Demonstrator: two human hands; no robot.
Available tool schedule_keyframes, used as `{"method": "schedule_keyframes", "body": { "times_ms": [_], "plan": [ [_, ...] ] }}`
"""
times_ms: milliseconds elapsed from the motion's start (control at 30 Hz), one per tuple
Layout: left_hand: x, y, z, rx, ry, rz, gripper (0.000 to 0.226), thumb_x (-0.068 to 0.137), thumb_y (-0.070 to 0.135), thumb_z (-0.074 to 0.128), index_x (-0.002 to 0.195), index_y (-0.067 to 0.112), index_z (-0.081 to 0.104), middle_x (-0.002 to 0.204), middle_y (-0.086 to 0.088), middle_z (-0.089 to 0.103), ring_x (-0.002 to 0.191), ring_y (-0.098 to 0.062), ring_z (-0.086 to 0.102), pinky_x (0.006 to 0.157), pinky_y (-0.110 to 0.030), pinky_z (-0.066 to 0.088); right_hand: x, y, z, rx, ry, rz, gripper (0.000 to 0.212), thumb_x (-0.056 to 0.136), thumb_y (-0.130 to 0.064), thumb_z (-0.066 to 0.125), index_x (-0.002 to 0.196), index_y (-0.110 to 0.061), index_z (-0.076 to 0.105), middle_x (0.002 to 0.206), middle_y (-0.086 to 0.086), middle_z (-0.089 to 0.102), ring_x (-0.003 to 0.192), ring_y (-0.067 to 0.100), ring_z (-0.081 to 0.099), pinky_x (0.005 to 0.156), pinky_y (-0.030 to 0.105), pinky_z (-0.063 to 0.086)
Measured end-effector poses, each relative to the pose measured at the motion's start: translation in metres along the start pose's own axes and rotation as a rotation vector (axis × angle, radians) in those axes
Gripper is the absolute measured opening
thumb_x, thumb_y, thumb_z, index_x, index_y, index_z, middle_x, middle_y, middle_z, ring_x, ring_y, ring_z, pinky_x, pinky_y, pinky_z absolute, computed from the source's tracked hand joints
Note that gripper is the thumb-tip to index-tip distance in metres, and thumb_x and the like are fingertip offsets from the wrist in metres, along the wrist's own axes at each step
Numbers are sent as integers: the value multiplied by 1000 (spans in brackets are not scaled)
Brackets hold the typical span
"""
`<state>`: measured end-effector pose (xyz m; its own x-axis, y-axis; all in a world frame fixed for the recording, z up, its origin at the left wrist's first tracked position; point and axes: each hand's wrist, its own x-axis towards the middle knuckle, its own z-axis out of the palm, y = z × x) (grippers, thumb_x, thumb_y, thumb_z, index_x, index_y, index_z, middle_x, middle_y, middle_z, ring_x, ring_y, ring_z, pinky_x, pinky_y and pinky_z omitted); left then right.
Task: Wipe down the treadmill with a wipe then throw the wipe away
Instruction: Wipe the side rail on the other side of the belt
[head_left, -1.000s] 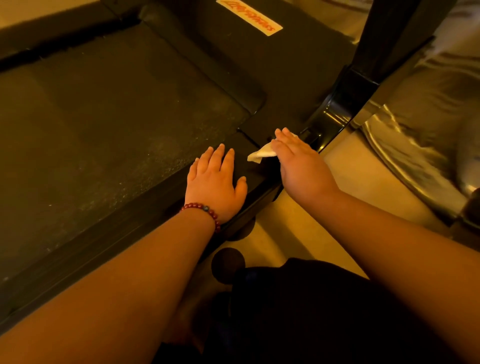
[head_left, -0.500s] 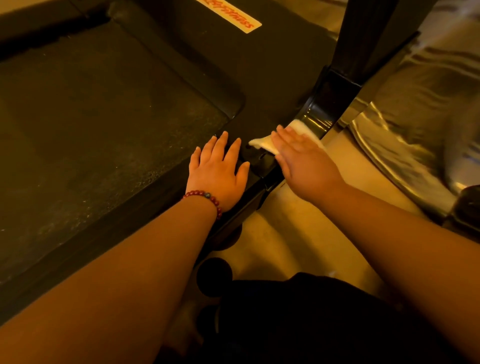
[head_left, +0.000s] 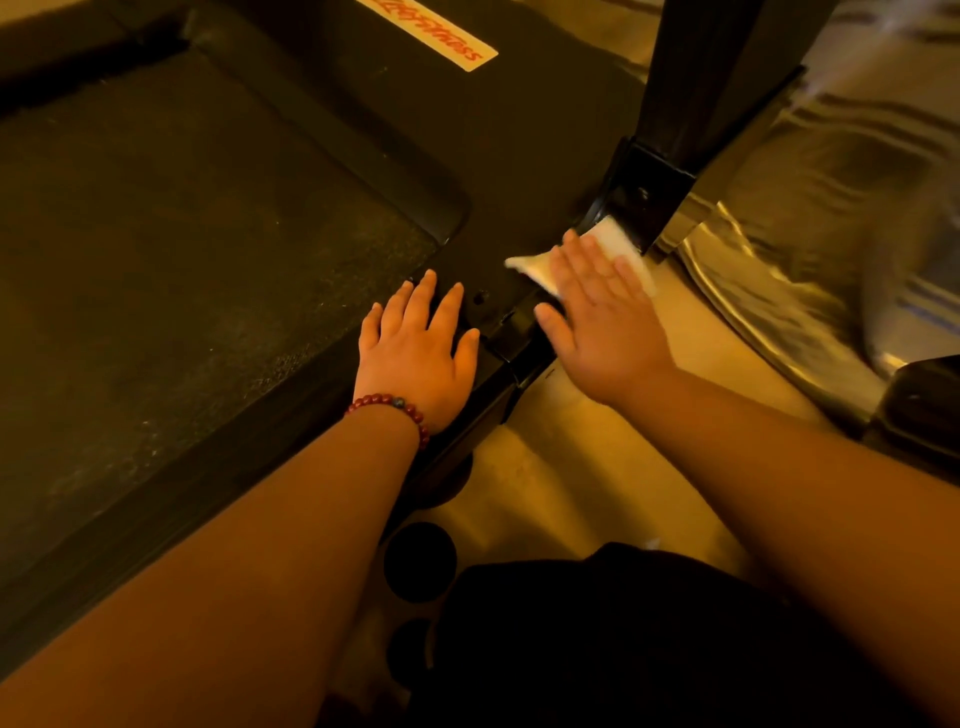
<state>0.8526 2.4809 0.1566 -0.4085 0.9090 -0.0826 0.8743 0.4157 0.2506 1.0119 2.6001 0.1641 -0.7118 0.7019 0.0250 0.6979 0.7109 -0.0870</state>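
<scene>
- My left hand (head_left: 415, 358): flat on the side rail of the treadmill (head_left: 519, 156), just beside the belt (head_left: 182, 260); fingers straight, slightly spread, holding nothing
- My right hand (head_left: 602, 322): fingers straight, pressing the white wipe (head_left: 613, 244) down rather than gripping it
- Wipe: under my right fingers, edges showing past them, touching the glossy black bracket (head_left: 644, 197) at the foot of the upright post (head_left: 696, 78)
- Bead bracelet (head_left: 389, 405): on my left wrist

Matt, gritty treadmill belt (head_left: 182, 270) — glossy black bracket (head_left: 644, 200), soft white wipe (head_left: 613, 244)
</scene>
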Motion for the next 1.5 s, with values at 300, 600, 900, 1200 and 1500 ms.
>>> {"method": "schedule_keyframes", "body": {
  "times_ms": [300, 600, 900, 1200, 1500],
  "plan": [
    [0, -1, -1, -16, -2, -3, 54, 102, 47, 21, 153, 31, 11, 162, 2, 3, 149, -19, 0, 119, -43, 0, 6, 11, -4, -90, 43, 63, 75, 93, -58, 5, 154, -16, 3, 162, 3, -3, 148, 15, -10, 115, 29, -14],
    [-1, 1, -3, -18, -2, -6, 53, 103, 44, 21, 153, 31, 11, 162, 2, 3, 149, -18, 0, 118, -41, -1, 11, 20, -11, -129, 8, 21, 81, 88, -63, -5, 154, -16, 0, 162, 3, -7, 148, 14, -12, 118, 32, -11],
    [-1, 2, -4, -14, -15, -13, 53, 102, 44, 20, 153, 31, 11, 162, 3, 2, 149, -18, 0, 119, -42, 0, 2, 2, -1, 108, -95, -125, 83, 87, -65, 1, 155, -18, 7, 163, 1, 0, 149, 13, -5, 117, 28, -7],
    [-4, 3, -7, -71, 29, -69, 53, 103, 35, 24, 153, 20, 16, 162, 1, 10, 148, -18, 7, 119, -39, 4, 0, -9, -4, 176, -143, -173, 66, 97, -54, 14, 155, -23, 5, 162, -2, -2, 149, 12, -7, 117, 29, -8],
    [-4, 2, -6, -26, 35, -161, 53, 102, 33, 27, 152, 17, 20, 161, -1, 13, 148, -17, 7, 120, -40, 3, 9, -32, -11, 181, -232, -115, 56, 104, -45, 16, 155, -27, 2, 162, -2, -8, 148, 12, -10, 119, 32, -5]
  ]
}}
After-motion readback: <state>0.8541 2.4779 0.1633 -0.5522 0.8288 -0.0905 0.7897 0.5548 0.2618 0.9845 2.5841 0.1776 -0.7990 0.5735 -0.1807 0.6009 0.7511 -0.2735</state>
